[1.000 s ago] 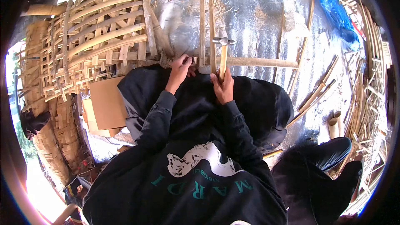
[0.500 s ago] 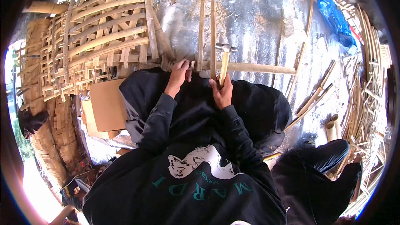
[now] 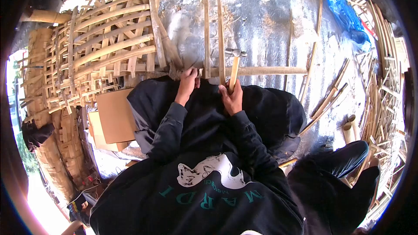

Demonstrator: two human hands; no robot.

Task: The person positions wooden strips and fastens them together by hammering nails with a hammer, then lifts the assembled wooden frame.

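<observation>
My right hand (image 3: 232, 99) is closed around the wooden handle of a hammer (image 3: 234, 70), its metal head pointing away from me. One upright bamboo strip (image 3: 221, 39) reaches down to the thumb of that hand. At the left end of a horizontal bamboo pole (image 3: 265, 71), my left hand (image 3: 187, 88) has its fingers pinched together. A thin dark sliver shows by those fingertips, too small to name. A second upright bamboo strip (image 3: 207, 35) meets the pole between my hands.
A woven bamboo lattice (image 3: 111, 35) stands at the left above a cardboard box (image 3: 115, 115). Shiny metal sheeting (image 3: 265, 30) lies ahead. A blue plastic bag (image 3: 348, 19) and bamboo sticks (image 3: 328, 95) are at the right. Another person's leg (image 3: 339, 165) is close on my right.
The view has shifted slightly, so the lattice and box sit a little lower. My left hand keeps its pinch at the pole end, and the hammer stays in my right hand.
</observation>
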